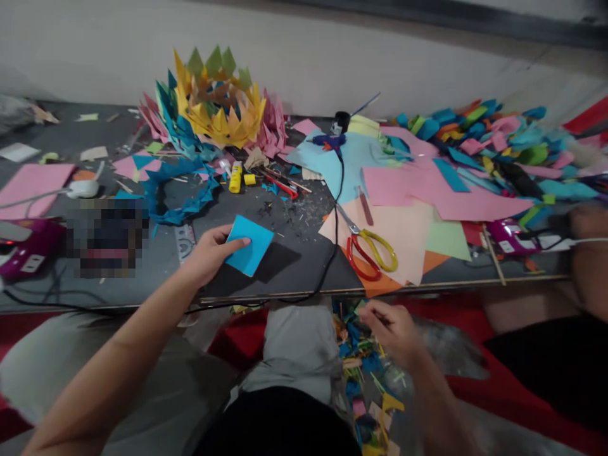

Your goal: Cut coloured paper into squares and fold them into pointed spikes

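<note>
Near the table's front edge [338,291], left hand [211,254] pinching blue paper [253,246], scissors [360,233] well apart — right hand [396,329] curled beyond, hold unclear

"What's that you're holding?"

"A bright blue paper square [256,250], flat and plain, one corner pointing towards me; my left fingers [237,244] pinch its left side."

"Where?"

"Above the table [294,278], near its front edge. Whether it's one sheet or several, I can't tell."

The paper square [251,246] is blue, scissor handles [363,234] red and yellow.
</note>
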`<action>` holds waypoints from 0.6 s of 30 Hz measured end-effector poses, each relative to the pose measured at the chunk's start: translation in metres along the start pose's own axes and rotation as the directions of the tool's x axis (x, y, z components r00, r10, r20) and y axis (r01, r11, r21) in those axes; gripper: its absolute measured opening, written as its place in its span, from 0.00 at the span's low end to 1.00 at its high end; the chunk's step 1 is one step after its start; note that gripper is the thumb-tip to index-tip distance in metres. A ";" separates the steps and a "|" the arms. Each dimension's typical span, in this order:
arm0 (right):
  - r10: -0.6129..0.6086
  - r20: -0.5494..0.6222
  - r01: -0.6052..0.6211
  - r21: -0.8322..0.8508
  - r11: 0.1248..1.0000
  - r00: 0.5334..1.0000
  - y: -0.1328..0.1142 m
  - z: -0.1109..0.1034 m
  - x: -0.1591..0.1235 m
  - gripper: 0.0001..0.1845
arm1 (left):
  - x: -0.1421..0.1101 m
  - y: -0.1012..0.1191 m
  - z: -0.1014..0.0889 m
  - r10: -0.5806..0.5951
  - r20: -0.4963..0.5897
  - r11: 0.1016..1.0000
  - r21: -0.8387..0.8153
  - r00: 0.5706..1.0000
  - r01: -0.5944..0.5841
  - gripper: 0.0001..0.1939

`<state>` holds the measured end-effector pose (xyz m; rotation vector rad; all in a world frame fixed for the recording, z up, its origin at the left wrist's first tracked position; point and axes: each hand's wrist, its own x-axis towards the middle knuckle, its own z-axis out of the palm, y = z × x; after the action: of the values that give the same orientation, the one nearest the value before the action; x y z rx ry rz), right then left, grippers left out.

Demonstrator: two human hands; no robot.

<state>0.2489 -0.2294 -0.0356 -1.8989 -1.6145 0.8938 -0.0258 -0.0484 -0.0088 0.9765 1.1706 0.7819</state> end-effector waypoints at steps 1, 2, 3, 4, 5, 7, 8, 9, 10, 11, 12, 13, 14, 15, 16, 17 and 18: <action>-0.055 -0.011 0.055 0.025 0.998 0.998 -0.020 0.002 0.012 0.22 | -0.002 0.000 0.003 -0.040 -0.022 0.993 -0.112 0.999 0.037 0.10; -0.106 -0.026 0.106 0.027 0.994 0.994 -0.037 0.004 0.025 0.21 | -0.004 0.000 0.006 -0.085 -0.041 0.974 -0.215 0.996 0.074 0.08; -0.134 -0.060 0.135 0.003 0.991 0.989 -0.050 0.004 0.038 0.20 | -0.006 0.001 0.008 -0.138 -0.053 0.945 -0.305 0.989 0.115 0.05; -0.133 -0.111 0.129 -0.042 0.991 0.985 -0.059 0.003 0.051 0.19 | -0.008 0.001 0.010 -0.192 -0.058 0.913 -0.378 0.980 0.156 0.03; -0.108 -0.186 0.089 -0.106 0.990 0.977 -0.062 0.000 0.063 0.18 | -0.010 0.001 0.011 -0.244 -0.055 0.879 -0.434 0.968 0.197 0.02; 0.001 -0.310 -0.070 -0.210 0.975 0.951 -0.054 -0.010 0.083 0.14 | -0.013 0.000 0.012 -0.321 -0.034 0.828 -0.494 0.946 0.264 0.02; 0.069 -0.318 -0.153 -0.250 0.956 0.946 -0.045 -0.017 0.090 0.12 | -0.015 -0.001 0.011 -0.341 -0.026 0.815 -0.506 0.940 0.282 0.03; 0.138 -0.287 -0.219 -0.275 0.936 0.948 -0.033 -0.023 0.094 0.12 | -0.015 -0.002 0.010 -0.350 -0.020 0.808 -0.514 0.937 0.290 0.03; 0.200 -0.274 -0.279 -0.292 0.915 0.941 -0.021 -0.029 0.097 0.13 | -0.016 -0.004 0.009 -0.350 -0.013 0.804 -0.517 0.937 0.293 0.03; 0.233 -0.283 -0.315 -0.289 0.904 0.930 -0.009 -0.033 0.097 0.16 | -0.017 -0.005 0.007 -0.348 -0.001 0.800 -0.521 0.937 0.297 0.03; 0.250 -0.301 -0.333 -0.264 0.905 0.920 0.001 -0.036 0.097 0.19 | -0.018 -0.006 0.006 -0.345 0.015 0.795 -0.527 0.938 0.301 0.02; 0.259 -0.313 -0.342 -0.247 0.907 0.914 0.009 -0.038 0.096 0.23 | -0.019 -0.006 0.005 -0.344 0.032 0.788 -0.534 0.938 0.307 0.03; 0.242 -0.301 -0.321 -0.251 0.913 0.923 0.014 -0.038 0.095 0.26 | -0.019 -0.006 0.004 -0.344 0.050 0.779 -0.542 0.938 0.314 0.03; 0.224 -0.275 -0.296 -0.259 0.919 0.935 0.016 -0.038 0.094 0.28 | -0.020 -0.005 0.004 -0.344 0.063 0.771 -0.551 0.937 0.321 0.03; 0.210 -0.240 -0.274 -0.276 0.921 0.948 0.016 -0.037 0.093 0.28 | -0.021 -0.003 0.003 -0.345 0.071 0.762 -0.561 0.936 0.323 0.04; 0.203 -0.205 -0.258 -0.295 0.920 0.957 0.014 -0.036 0.093 0.28 | -0.022 -0.001 0.003 -0.346 0.073 0.754 -0.572 0.935 0.323 0.04; 0.208 -0.180 -0.256 -0.314 0.914 0.962 0.011 -0.035 0.093 0.27 | -0.023 0.000 0.003 -0.345 0.075 0.748 -0.580 0.936 0.323 0.04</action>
<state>0.2904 -0.1383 -0.0351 -2.3718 -1.5520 0.5789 -0.0281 -0.0697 0.0007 0.2213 1.0003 0.7983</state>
